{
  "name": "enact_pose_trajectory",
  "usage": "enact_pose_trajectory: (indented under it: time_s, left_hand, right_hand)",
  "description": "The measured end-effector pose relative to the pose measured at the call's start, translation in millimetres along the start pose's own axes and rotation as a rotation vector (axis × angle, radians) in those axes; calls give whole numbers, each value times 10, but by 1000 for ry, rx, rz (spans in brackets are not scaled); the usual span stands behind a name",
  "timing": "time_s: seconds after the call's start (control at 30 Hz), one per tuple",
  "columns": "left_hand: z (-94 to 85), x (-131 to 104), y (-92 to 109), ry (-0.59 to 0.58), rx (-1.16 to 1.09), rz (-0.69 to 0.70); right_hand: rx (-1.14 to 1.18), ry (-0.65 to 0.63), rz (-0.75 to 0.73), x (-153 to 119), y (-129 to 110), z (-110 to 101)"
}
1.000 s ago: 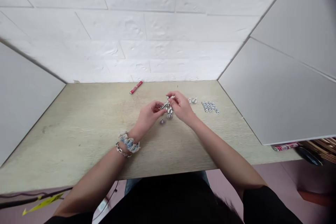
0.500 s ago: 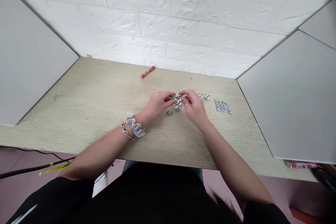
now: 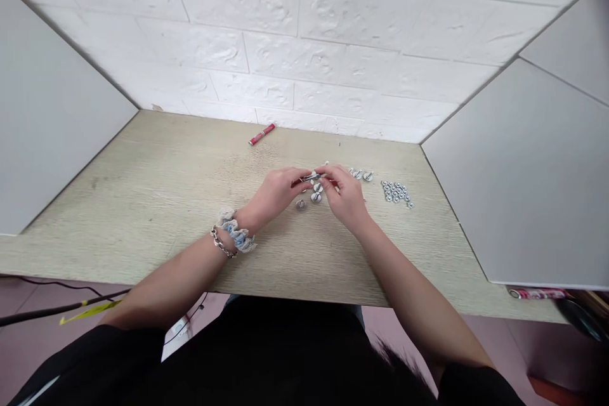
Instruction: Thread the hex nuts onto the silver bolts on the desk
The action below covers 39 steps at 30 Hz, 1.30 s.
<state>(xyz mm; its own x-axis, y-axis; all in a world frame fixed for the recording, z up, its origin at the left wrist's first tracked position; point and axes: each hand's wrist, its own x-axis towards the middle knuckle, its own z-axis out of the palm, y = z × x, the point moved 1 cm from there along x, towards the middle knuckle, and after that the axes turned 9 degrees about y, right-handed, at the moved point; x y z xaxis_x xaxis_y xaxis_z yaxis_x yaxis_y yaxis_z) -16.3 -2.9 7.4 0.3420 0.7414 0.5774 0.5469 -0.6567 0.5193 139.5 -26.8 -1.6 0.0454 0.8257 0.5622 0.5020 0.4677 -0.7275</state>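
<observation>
Between my two hands is a small silver bolt, held roughly level just above the table. My left hand pinches its left end with thumb and fingertips. From the other side, my right hand grips the right end, its fingers closed. Fingers partly hide the bolt, so its head and any nut on it are hard to make out. Close below my hands stand several bolts with wide round washers, and another washer piece lies nearer me. More such bolts stand behind my right hand.
Several metal nuts are grouped to the right on the wooden table. A red marker-like tube lies near the white brick wall. Grey-white panels border both sides. Another red tube rests at the right front edge.
The whole view has shifted slightly, so things appear a little further left. Both hands keep hold of the bolt, with only slight finger movement.
</observation>
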Motion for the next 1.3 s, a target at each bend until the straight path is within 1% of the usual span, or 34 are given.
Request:
enact_pose_trajectory:
  time_s: [0.17, 0.33, 0.5, 0.67, 0.87, 0.93, 1.17, 1.3]
  left_hand:
    - [4, -7, -33, 1, 6, 59]
    - [3, -16, -37, 12, -1, 82]
    - [13, -24, -32, 11, 15, 138]
    - [17, -20, -42, 6, 8, 102]
    - [12, -15, -31, -17, -14, 27]
    - [14, -16, -27, -24, -18, 20]
    - [22, -33, -11, 4, 7, 107]
    - [24, -45, 14, -4, 14, 126]
  right_hand:
    - [-35, 2, 3, 21, 46, -13]
    - [-75, -12, 12, 33, 67, -36]
    - [-110, -56, -88, 45, 62, -44]
    - [-101, -36, -135, 45, 54, -43]
    - [-69, -22, -140, 36, 49, -39]
    - [-72, -22, -132, 38, 48, -43]
    - [-139, -19, -89, 49, 43, -55]
    - [-198, -6, -103, 36, 52, -49]
